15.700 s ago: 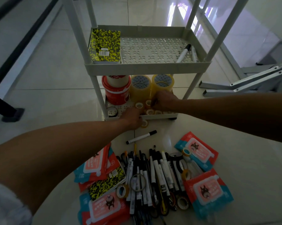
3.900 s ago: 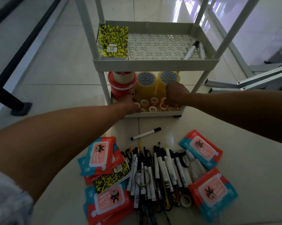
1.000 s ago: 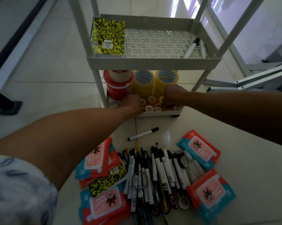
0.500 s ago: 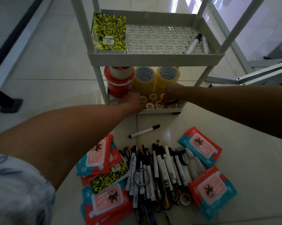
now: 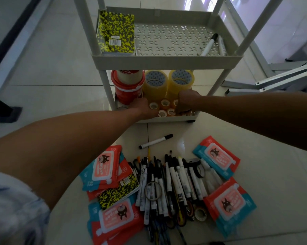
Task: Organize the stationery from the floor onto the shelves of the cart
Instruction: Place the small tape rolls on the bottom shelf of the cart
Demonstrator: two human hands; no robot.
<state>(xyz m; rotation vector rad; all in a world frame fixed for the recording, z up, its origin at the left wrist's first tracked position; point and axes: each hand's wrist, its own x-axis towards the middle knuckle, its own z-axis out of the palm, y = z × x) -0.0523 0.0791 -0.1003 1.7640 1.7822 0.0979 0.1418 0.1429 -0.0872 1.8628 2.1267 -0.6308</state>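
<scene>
Both hands are remaining on the cart's [image 5: 166,63] bottom shelf among the small tape rolls [image 5: 165,107], barely shifted. The left hand [image 5: 143,109] and right hand [image 5: 186,99] are lying knuckles-up; grip cannot be determined. Markers [image 5: 170,183] and wipe packs [image 5: 217,156] are still lying on the floor.

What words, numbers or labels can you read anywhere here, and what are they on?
"80": left wipes pack, on its blue edge.
Barcode label: shelf notebook, digits too small.
Print on the markers and other wipes packs: too blurred.
</scene>
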